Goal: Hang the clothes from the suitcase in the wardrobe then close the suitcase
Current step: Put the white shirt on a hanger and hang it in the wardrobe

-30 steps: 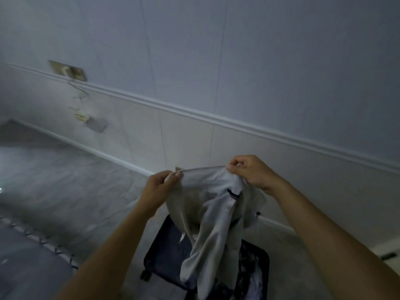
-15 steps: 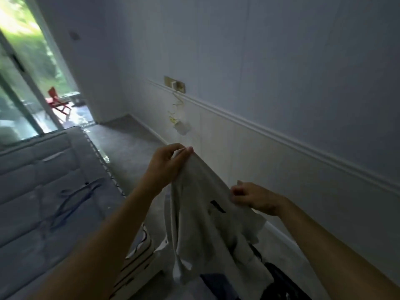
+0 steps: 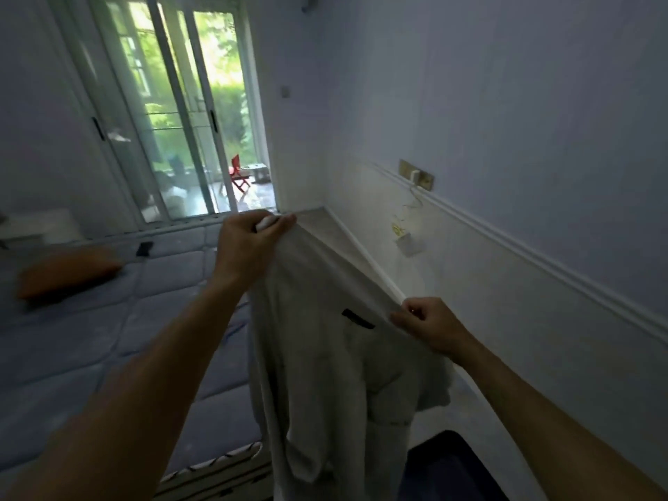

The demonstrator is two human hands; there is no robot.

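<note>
The left hand [image 3: 249, 247] was up high. Its fingers [image 3: 285, 221] pinched one top corner of a pale grey shirt [image 3: 325, 374]. The right hand [image 3: 430, 327] was lower, and its curled fingers gripped the other end of the top edge. The shirt hung in the air between the two arms. A small dark tag [image 3: 358, 318] showed near the right hand. The dark suitcase [image 3: 452, 464] lay low down beside the shirt, only partly seen. A bed [image 3: 108, 338] with an orange pillow [image 3: 68, 273] was on the left. A glass door [image 3: 188, 121] stood far behind.
</note>
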